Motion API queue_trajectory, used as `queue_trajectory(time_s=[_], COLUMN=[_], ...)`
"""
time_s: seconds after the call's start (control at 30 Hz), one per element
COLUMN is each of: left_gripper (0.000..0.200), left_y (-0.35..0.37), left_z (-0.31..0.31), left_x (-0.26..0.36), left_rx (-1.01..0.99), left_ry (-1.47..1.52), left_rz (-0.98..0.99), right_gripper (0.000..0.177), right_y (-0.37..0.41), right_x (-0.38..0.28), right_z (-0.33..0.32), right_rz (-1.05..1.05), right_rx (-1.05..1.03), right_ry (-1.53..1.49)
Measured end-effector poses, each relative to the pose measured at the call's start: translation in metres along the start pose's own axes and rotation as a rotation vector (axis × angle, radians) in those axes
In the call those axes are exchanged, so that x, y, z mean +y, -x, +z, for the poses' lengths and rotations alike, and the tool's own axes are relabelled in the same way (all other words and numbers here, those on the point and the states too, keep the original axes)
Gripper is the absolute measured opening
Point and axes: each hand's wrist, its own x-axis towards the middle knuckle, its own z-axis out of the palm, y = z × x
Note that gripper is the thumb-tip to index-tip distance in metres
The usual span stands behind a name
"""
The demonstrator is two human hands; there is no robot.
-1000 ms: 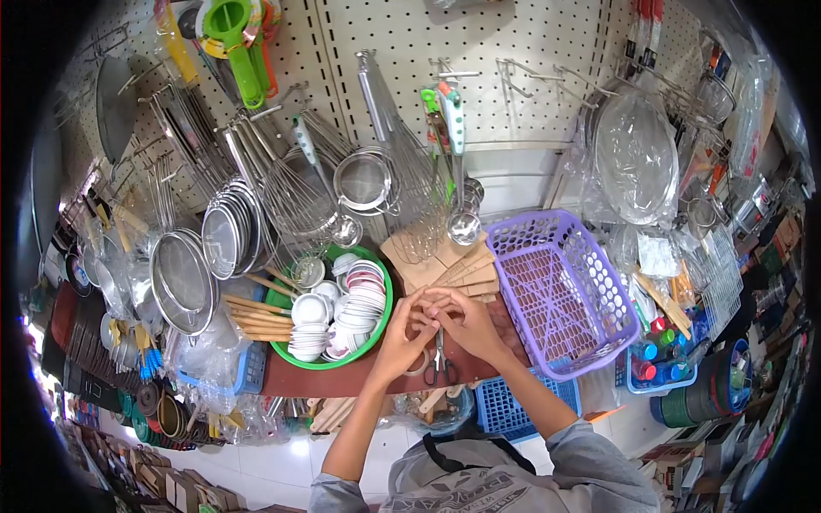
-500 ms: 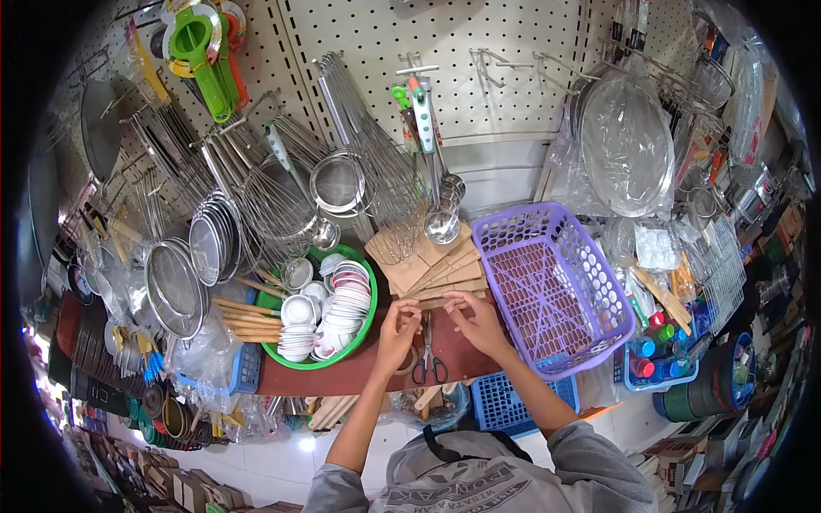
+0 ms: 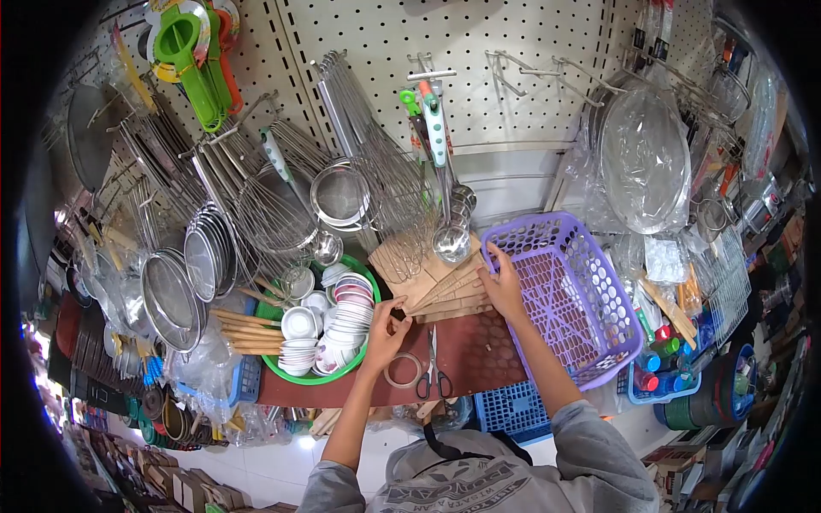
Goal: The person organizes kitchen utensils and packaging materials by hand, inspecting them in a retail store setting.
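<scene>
My left hand (image 3: 387, 335) is at the near left corner of a stack of brown paper pieces (image 3: 440, 278), its fingers curled and thumb close to the forefinger; I cannot tell what is between them. On the stack's other side my right hand (image 3: 503, 286) is open, forefinger stretched up and thumb apart, right at the left rim of a purple plastic basket (image 3: 609, 363). Between my forearms, scissors (image 3: 433, 368) with dark handles lie on the red-brown table (image 3: 479, 363). A roll of tape (image 3: 402, 371) lies flat left of them.
A green basin (image 3: 329, 376) of small white bowls stands left, with wooden-handled tools (image 3: 248, 333) beside it. Whisks (image 3: 368, 128), strainers (image 3: 340, 195) and ladles (image 3: 451, 242) hang over the table's back. A blue basket (image 3: 513, 415) sits below the front edge; colourful bottles (image 3: 654, 372) stand right.
My hands have moved apart from close together over the table's middle. The right hand went up and right to the purple basket's rim; the left moved slightly left and down.
</scene>
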Motion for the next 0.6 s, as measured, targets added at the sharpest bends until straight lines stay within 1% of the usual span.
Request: queue_trajectory(time_s=[0.03,0.07,0.13,0.23,0.3,0.4,0.5,0.53,0.57,0.6], left_gripper=[0.046,0.047,0.049,0.053,0.055,0.057,0.063,0.064,0.07,0.071], left_y=[0.0,0.0,0.001,0.001,0.0,-0.002,-0.002,-0.001,-0.001,0.0], left_z=[-0.001,-0.003,-0.004,-0.005,-0.007,-0.006,-0.007,-0.006,-0.005,-0.005], left_x=[-0.002,-0.004,-0.007,-0.009,-0.011,-0.016,-0.02,-0.019,-0.021,-0.02], left_rx=[-0.011,-0.021,-0.035,-0.054,-0.071,-0.043,-0.031,-0.025,-0.017,-0.003], left_ry=[0.007,0.015,0.033,0.092,0.174,0.355,0.374,0.373,0.368,0.375], left_rz=[0.002,0.004,0.013,0.004,-0.04,-0.109,-0.143,-0.149,-0.141,-0.144], right_gripper=[0.057,0.057,0.058,0.06,0.053,0.045,0.039,0.037,0.04,0.043], right_y=[-0.01,-0.015,-0.02,-0.015,-0.017,-0.017,-0.01,-0.006,0.0,0.009], right_x=[0.016,0.032,0.03,0.016,0.021,0.03,0.037,0.038,0.039,0.03], right_z=[0.002,0.001,0.006,0.008,0.005,0.002,-0.003,-0.005,-0.009,-0.012], right_rz=[-0.129,-0.119,-0.1,0.001,-0.021,-0.027,-0.022,-0.02,0.016,0.051], right_rx=[0.001,-0.003,-0.01,-0.02,-0.001,0.044,0.039,0.025,0.003,-0.019], right_ry=[0.067,0.054,0.027,-0.012,-0.016,0.013,-0.02,-0.045,-0.072,-0.1])
